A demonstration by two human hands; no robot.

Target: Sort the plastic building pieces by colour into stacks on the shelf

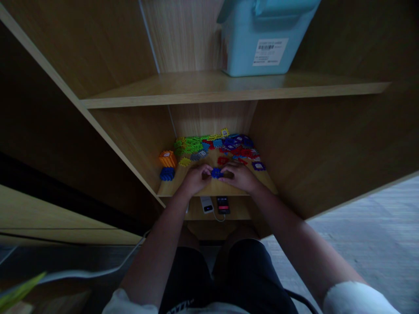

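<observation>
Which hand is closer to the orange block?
Left. The left hand lies just right of the orange block; the right hand is farther right, past the small blue piece.

On the shelf [173, 186], the blue piece [216, 173] gripped between the left hand [196, 177] and right hand [241, 176] showed me only its middle; fingers covered both ends. Behind them, the pile of coloured pieces [212, 144] was too small for me to sort into single shapes. The top edge cut off the light-blue box [238, 48], and I could not read its label [270, 51]. I could not identify the blurred green strip [19, 292] at lower left.
</observation>
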